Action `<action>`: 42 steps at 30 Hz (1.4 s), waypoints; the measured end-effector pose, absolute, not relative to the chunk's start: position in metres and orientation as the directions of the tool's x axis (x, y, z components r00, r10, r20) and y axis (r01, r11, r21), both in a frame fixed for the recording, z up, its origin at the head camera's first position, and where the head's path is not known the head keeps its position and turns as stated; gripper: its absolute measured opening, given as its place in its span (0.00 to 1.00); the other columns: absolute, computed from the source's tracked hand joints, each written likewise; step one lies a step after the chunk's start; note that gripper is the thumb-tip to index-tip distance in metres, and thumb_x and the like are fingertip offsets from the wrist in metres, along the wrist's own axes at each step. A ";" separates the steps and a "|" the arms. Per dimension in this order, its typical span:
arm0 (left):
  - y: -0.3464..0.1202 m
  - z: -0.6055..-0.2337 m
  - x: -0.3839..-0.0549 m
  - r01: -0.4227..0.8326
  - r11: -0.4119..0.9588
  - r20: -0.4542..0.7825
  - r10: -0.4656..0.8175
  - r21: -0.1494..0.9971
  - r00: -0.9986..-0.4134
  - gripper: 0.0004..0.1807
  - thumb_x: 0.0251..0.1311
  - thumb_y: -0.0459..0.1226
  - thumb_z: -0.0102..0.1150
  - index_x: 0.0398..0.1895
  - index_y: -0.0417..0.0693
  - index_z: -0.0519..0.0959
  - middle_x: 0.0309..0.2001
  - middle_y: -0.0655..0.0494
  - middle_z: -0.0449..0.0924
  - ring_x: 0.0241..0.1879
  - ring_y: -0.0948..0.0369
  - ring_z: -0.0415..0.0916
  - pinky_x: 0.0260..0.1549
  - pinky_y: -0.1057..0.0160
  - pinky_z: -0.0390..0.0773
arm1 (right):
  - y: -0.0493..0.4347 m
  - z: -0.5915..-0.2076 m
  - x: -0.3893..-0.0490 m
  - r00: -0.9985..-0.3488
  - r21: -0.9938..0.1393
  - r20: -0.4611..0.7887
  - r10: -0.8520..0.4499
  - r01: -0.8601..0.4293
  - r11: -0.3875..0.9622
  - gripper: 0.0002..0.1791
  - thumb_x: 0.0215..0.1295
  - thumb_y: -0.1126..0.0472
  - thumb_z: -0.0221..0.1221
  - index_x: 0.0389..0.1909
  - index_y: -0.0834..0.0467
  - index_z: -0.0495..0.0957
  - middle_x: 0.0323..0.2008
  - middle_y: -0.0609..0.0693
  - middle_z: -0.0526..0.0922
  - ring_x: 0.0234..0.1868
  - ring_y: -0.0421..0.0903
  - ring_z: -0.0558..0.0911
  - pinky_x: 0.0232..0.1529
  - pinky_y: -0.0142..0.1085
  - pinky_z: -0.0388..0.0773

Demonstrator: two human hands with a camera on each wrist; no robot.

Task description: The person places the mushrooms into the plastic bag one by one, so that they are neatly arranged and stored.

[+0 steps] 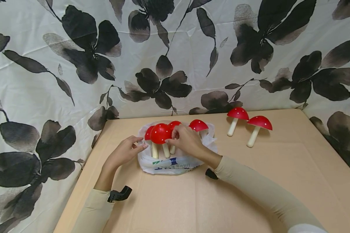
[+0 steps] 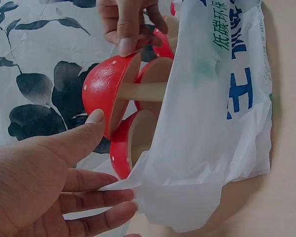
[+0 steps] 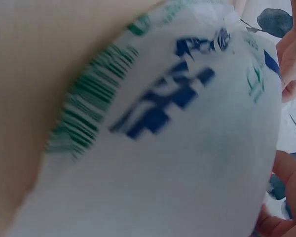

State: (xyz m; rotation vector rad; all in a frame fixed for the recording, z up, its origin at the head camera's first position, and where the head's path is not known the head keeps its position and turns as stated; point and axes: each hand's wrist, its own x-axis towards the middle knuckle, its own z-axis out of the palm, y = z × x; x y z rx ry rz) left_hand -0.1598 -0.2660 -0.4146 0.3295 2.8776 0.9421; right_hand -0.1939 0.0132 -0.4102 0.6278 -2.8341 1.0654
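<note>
A white plastic bag [image 1: 151, 166] with blue and green print lies on the table, several red-capped toy mushrooms in its open mouth. My right hand [image 1: 188, 139] pinches the edge of the front toy mushroom [image 1: 161, 133], whose pale stem points down into the bag. At the bag's left side is my left hand [image 1: 125, 150]; in the left wrist view its thumb [image 2: 96, 118] touches the same red cap [image 2: 101, 86], and its loosely extended fingers meet the bag's rim. The bag fills most of the right wrist view, hiding the mushrooms there.
Two more toy mushrooms lie to the right of the bag, one farther back [image 1: 238, 114] and one nearer [image 1: 260, 122]. Behind the light wooden table [image 1: 169, 200] hangs a white cloth [image 1: 204, 58] with dark flowers. Black bands [image 1: 119, 194] sit at the wrists.
</note>
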 end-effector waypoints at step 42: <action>-0.268 -0.416 -0.163 0.194 0.773 -0.027 0.263 0.604 -0.964 0.25 0.63 0.30 0.63 0.63 0.28 0.75 0.48 0.40 0.79 0.37 0.55 0.77 0.31 0.63 0.77 | -0.003 -0.392 -0.214 -0.878 -0.545 0.214 -0.429 -0.472 0.693 0.36 0.53 0.44 0.70 0.63 0.50 0.73 0.57 0.50 0.79 0.54 0.48 0.79 0.46 0.46 0.85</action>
